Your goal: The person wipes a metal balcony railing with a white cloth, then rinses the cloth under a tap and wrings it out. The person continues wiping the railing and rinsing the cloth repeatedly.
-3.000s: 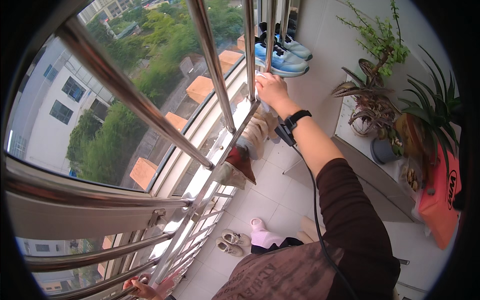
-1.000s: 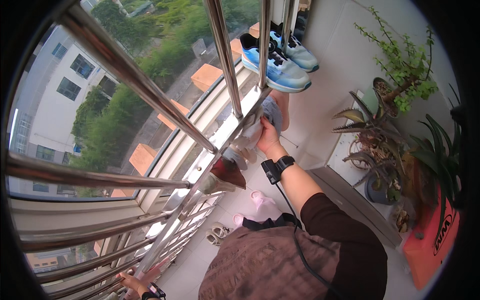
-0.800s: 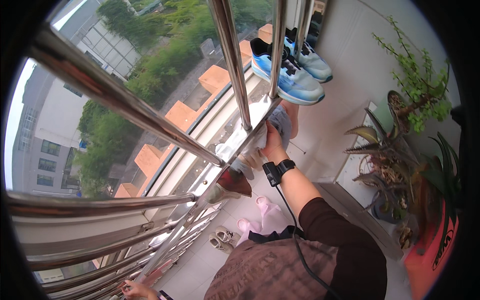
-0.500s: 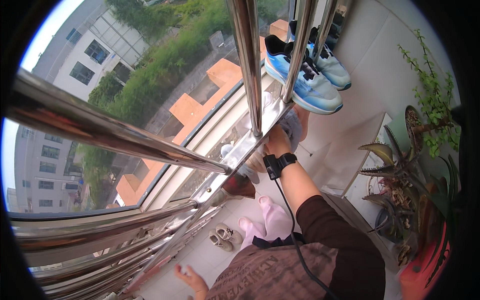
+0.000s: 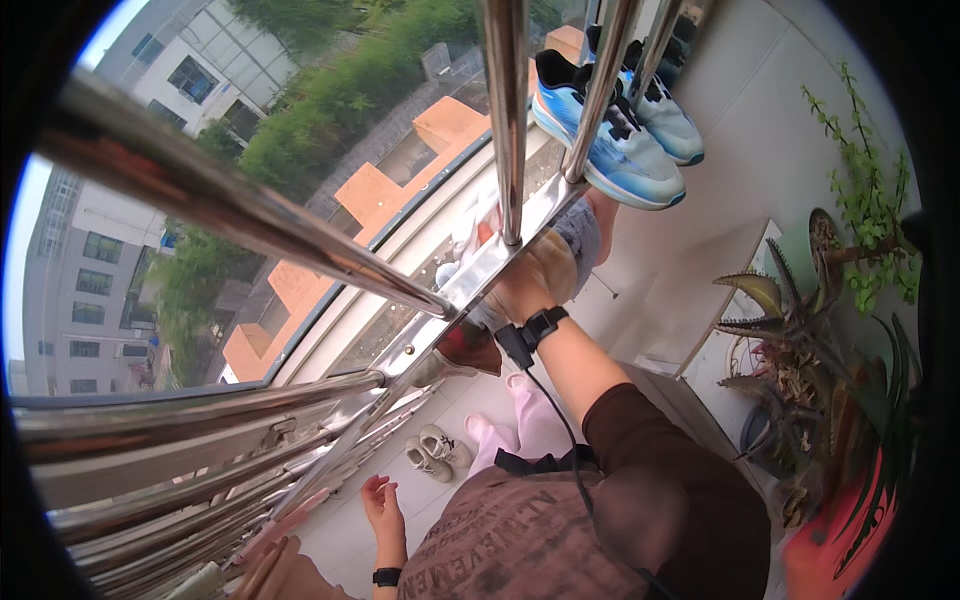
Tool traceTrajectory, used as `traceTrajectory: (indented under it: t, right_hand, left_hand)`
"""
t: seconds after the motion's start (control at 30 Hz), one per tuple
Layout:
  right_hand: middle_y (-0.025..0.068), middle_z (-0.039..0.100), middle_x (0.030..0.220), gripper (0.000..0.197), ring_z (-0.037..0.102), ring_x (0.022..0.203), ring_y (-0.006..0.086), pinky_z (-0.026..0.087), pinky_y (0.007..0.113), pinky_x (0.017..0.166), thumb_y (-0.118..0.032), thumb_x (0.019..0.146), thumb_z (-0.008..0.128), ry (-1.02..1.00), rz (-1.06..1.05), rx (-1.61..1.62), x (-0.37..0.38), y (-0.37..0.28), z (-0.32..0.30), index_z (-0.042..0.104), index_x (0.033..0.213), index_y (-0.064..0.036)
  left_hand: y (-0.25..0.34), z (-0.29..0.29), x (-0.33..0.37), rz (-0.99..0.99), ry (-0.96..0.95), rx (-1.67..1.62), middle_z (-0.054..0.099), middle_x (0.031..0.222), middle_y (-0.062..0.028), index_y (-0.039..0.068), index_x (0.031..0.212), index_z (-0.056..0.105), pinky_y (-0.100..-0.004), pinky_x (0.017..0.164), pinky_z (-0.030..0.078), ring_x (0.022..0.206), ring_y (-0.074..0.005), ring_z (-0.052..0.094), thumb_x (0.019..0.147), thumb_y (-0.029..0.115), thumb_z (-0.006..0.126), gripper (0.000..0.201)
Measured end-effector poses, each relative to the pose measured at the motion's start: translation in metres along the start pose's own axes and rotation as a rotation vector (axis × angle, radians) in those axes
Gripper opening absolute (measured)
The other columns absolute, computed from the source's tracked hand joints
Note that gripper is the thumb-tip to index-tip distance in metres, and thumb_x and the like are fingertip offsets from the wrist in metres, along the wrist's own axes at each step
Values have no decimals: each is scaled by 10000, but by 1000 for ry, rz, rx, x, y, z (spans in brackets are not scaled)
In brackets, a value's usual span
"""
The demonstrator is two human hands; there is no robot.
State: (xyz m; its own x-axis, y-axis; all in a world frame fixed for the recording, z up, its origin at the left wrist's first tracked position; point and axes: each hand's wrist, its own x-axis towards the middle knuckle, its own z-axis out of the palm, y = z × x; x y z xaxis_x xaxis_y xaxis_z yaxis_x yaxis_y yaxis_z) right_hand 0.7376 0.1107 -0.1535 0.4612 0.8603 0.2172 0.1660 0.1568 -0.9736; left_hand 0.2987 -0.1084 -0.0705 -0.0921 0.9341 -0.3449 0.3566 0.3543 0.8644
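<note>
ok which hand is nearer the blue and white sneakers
Right. The right hand is at the metal rail, a little below and left of the blue and white sneakers in the picture; the left hand is much farther down and left.

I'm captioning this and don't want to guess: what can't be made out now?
All in the head view:
1. Right hand: fingertips hidden by the metal rail or nearby cloth; grip unclear.
2. Rear sneaker: partly hidden by the front sneaker and a bar.
3. Red bag: cut off by the dark lens rim.
4. Tan item: cropped by the lower edge; kind unclear.
</note>
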Motion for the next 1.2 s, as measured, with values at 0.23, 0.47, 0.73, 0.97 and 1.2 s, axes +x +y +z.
traceTrajectory:
  t: [0.23,0.47,0.73,0.97,1.2]
  right_hand:
    - [78,558,1106,372,516,1044,163,421,262,889,-123,894,517,-226,35,-405,-34,-26,2,473,1253,-35]
    - [58,560,1118,352,531,1005,155,440,277,866,-66,855,588,344,430,519,-90,-93,-24,512,1198,-42]
    - [131,595,1102,254,574,987,258,439,321,882,-72,810,637,486,-291,-306,-28,-182,-88,622,1062,-48]
    - [185,625,1035,293,593,966,352,470,369,843,-110,817,617,196,-251,-620,99,-174,-74,604,1100,-36]
    - [292,437,1296,510,437,1200,415,361,425,1004,-277,859,549,-288,129,-959,116,-152,-75,453,1273,5]
  left_hand:
    - [-1,12,6,-25,-108,-69,571,989,-97,11,1166,438,-281,755,484,831,-166,603,891,74,561,308]
    - [-13,8,17,-23,-163,-155,577,943,-88,9,1152,447,-261,721,481,777,-148,592,878,68,587,313]
    - [-28,12,30,-51,-243,-257,590,917,-76,12,1090,501,-264,716,481,779,-155,604,862,73,607,259]
    - [-31,7,25,-77,-210,-290,601,919,-81,10,1050,519,-268,716,484,770,-159,609,861,75,609,219]
    - [-32,-11,6,-115,-143,-267,602,927,-77,6,1039,526,-265,703,484,769,-153,608,859,96,619,222]
